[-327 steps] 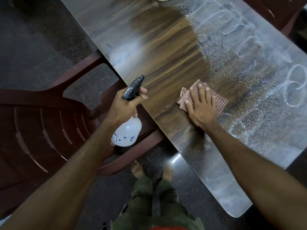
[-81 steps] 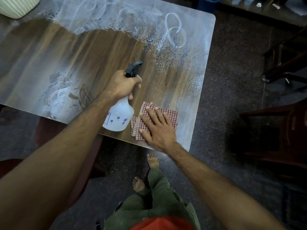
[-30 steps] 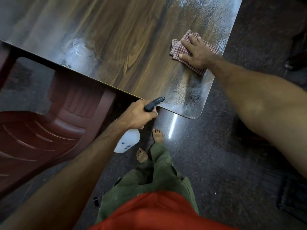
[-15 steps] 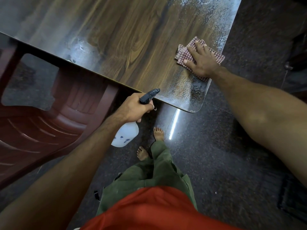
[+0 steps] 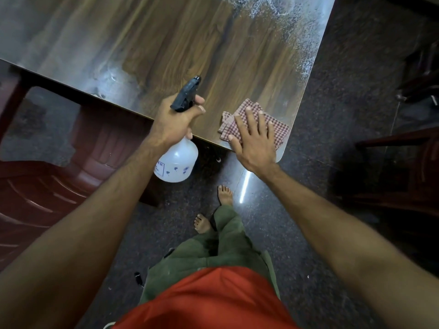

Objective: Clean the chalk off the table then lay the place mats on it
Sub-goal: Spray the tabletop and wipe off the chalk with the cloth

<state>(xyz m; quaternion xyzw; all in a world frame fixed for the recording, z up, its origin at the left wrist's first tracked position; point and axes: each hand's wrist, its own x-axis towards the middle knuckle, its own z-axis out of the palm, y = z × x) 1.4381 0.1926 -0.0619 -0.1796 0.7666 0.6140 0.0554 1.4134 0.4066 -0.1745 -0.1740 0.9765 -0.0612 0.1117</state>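
Two hands are being kept close to the near right corner of the surface [image 5: 166,43], where the rounded corner and both meeting edges are showing. A checked cloth [image 5: 273,129], folded, is being pressed flat just inside that corner by the right hand [image 5: 254,143], whose fingers are spread straight over it while the heel of the hand is hanging past the near edge. A spray bottle [image 5: 177,162] is being gripped by the left hand [image 5: 174,121], fingers curled round its neck and black trigger head [image 5: 186,95]; the nozzle is being pointed over the surface, while the white body is hanging below the near edge, off the surface. Open wood grain is lying between the hands and stretching away up the middle, looking dark and wet. Speckled chalk residue [image 5: 297,32] is being left along the right edge and the far right, and a paler smear [image 5: 107,74] is showing near the near edge at left. Dark speckled floor [image 5: 332,115] is lying open past the right edge. A red plastic chair [image 5: 47,186] is standing tucked against the near edge at left. Bare feet and green trousers are showing below.
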